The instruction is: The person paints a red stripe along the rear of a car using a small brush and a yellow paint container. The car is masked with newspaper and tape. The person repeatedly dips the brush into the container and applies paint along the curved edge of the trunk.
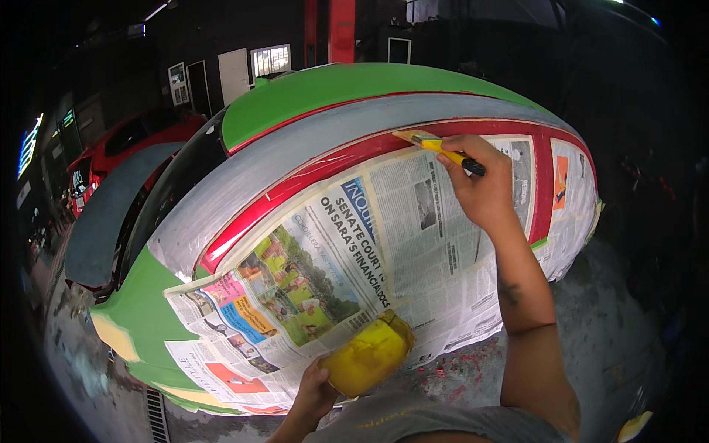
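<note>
Paintbrush (427,141) sits gripped in the fingers (452,167) of that right hand (484,186), bristles pointing left past the fingertips, over the red strip (317,168) above the newspaper (443,255); down low, the left hand (314,391) clasps a yellow container (371,356).

The car roof (354,80) is bright green. Under it runs a pale grey band (295,136), then a shiny red strip (288,190). The front window (173,181) is black. Cream patches (113,337) show on the green low down.

The newspaper (406,244) is white and grey with rows of black print, a blue block, a green picture, and bits of orange and pink.

The brush (430,141) is yellow and black with tan bristles. The tub (369,356) is yellow with darker smears. The shirt (458,422) is grey. The floor (605,325) is grey, with red specks.
</note>
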{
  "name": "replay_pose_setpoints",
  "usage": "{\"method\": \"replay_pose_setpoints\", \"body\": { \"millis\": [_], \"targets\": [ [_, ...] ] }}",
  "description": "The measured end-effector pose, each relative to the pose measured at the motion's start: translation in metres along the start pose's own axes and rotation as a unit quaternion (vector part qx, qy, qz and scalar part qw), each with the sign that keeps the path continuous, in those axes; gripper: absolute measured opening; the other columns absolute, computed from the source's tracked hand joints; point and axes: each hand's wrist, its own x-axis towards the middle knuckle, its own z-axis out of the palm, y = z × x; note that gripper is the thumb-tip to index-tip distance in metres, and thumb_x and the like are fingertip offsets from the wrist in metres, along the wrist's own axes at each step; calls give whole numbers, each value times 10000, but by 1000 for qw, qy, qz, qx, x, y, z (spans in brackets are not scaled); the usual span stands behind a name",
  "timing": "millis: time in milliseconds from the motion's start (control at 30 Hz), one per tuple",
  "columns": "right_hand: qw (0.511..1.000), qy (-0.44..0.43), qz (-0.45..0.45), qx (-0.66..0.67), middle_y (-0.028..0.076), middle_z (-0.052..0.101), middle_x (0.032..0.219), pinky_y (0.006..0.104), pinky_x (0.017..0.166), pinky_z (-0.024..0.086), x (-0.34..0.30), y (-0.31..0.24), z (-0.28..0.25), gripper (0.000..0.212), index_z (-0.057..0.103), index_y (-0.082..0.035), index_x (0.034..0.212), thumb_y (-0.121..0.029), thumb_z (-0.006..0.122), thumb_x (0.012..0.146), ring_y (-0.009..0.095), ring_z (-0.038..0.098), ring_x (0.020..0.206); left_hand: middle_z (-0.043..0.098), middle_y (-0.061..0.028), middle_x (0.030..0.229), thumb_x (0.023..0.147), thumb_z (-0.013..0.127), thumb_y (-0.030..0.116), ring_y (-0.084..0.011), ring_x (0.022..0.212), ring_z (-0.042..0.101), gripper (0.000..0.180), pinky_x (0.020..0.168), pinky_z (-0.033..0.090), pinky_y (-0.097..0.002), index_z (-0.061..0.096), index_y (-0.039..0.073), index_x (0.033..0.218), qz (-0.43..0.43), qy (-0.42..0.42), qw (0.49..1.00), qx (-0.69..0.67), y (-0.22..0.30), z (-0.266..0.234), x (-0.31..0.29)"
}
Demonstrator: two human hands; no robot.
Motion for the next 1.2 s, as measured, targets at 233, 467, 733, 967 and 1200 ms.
{"method": "replay_pose_setpoints", "body": {
  "millis": [233, 467, 733, 967, 1200],
  "targets": [
    [994, -92, -55, -21, 176, 797, 1098, 373, 864, 619, 12, -22, 21, 222, 756, -2, 1118, 29, 855, 921, 337, 795, 987, 613, -183, 1561, 955, 831, 482, -339, 1407, 640, 907, 1161, 549, -565, 466, -33, 1606, -7, -2, 1000, 8, 0, 6, -5],
    [986, -138, -94, -22, 168, 797, 1104, 385, 847, 621, 8, -36, 37, 237, 756, -21, 1111, 24, 866, 906, 377, 786, 990, 630, -173, 1538, 962, 821, 484, -320, 1378, 660, 892, 1121, 583, -539, 473, -31, 1603, 18, -1, 1000, -6, 1, 0, -12],
    [999, -26, -26, 5, 164, 796, 1043, 381, 845, 619, 7, -21, 6, 197, 760, 0, 1107, 15, 849, 931, 321, 781, 943, 649, -157, 1485, 970, 821, 479, -318, 1324, 690, 797, 1047, 629, -541, 531, -17, 1522, 45, 31, 998, -8, 0, -7, -22],
    [995, -100, -18, -17, 132, 791, 1011, 313, 807, 593, -7, -17, 15, 182, 766, 11, 1121, -1, 850, 959, 209, 768, 904, 650, -171, 1479, 963, 828, 494, -316, 1322, 695, 822, 1018, 644, -553, 522, -30, 1518, 28, 47, 998, 10, 2, 2, -23],
    [996, -54, -75, 14, 164, 782, 1043, 364, 802, 609, 16, -39, 30, 200, 770, -18, 1114, -2, 849, 931, 314, 780, 935, 645, -176, 1495, 957, 835, 498, -321, 1330, 693, 873, 1038, 637, -554, 494, -44, 1550, 19, 9, 1000, 4, -1, 0, -15]
  ]
}}
